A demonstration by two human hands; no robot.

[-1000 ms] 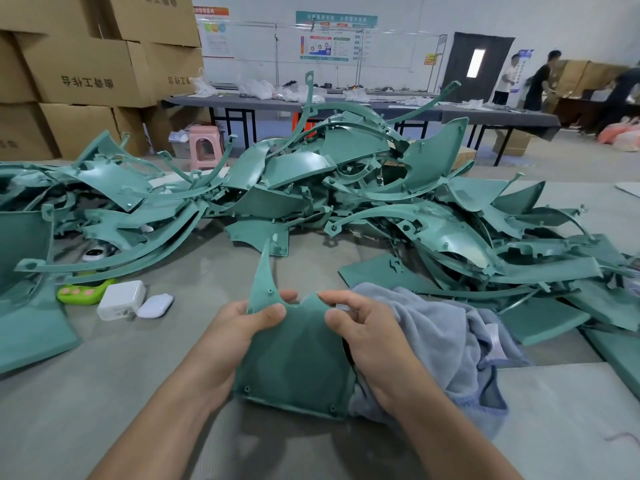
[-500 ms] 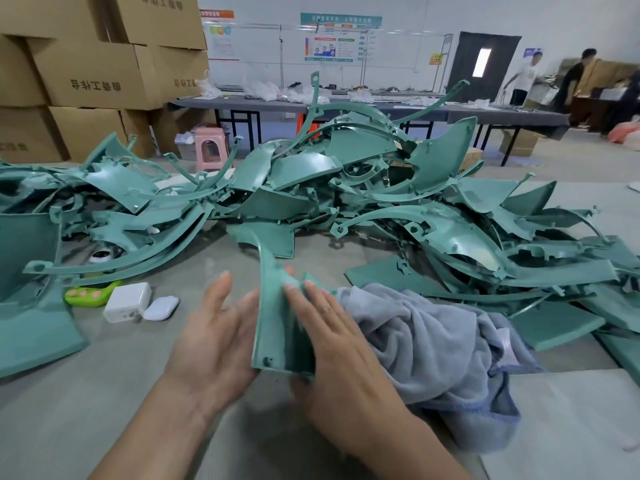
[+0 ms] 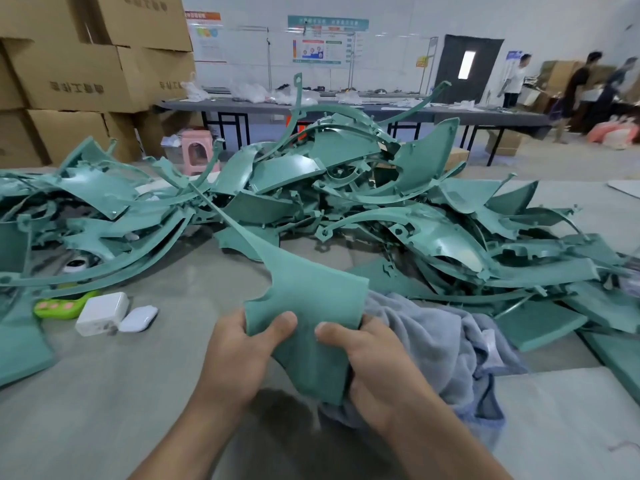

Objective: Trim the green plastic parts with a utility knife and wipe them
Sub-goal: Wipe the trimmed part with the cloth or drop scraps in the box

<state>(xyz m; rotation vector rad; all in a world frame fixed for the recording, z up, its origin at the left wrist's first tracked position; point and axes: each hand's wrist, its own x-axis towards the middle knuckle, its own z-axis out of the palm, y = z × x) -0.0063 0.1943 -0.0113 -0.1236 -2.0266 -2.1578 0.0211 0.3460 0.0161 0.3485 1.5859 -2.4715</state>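
Both hands, left hand [image 3: 239, 355] and right hand [image 3: 377, 365], clasp one green part [image 3: 311, 306] low centre over the grey cloth [image 3: 440, 337], wiping apparently underway; the heaped pile [image 3: 329, 202] across mid-frame looks mostly unprocessed; no knife visible.

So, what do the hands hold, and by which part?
One green plastic part, by its near edge: left hand at the left corner, right hand at the right side.

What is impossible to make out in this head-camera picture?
Head view:
1. Fingers of the left hand and right hand: hidden behind the held flat green plastic panel.
2. Wall posters: text too small.
3. People at far right: blurred.
4. Utility knife: nowhere visible.
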